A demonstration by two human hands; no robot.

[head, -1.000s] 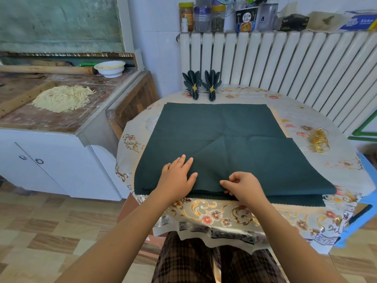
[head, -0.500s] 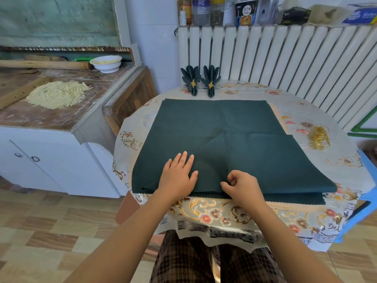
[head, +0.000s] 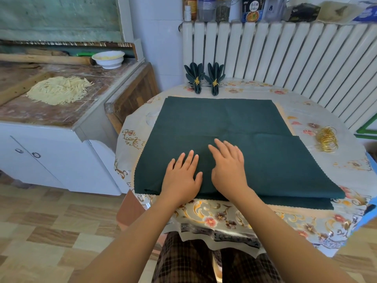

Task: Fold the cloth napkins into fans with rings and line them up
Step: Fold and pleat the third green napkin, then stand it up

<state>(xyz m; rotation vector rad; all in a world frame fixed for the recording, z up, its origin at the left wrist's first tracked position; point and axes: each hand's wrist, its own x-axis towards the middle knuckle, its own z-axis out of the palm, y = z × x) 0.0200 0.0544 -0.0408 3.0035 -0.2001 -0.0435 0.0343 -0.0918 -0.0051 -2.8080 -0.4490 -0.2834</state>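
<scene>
Two finished fans (head: 204,80) at 12 o'clock, gold rings (head: 327,139) at 3, nothing blocking; left hand (head: 182,177) and right hand (head: 228,168) flat, fingers straight, pressing green napkin (head: 224,127).

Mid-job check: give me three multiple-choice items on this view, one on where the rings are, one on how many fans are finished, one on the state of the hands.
1. The gold rings lie:
A. right of the napkin
B. on the counter
C. in the bowl

2. Finished fans:
A. none
B. two
C. five

3. The hands are:
A. flat on the napkin
B. holding a ring
C. off the table

Answers:
1 A, they sit on the tablecloth beside the green napkin.
2 B, two ringed fans stand by the radiator.
3 A, the left hand and right hand lie spread on the cloth.
</scene>
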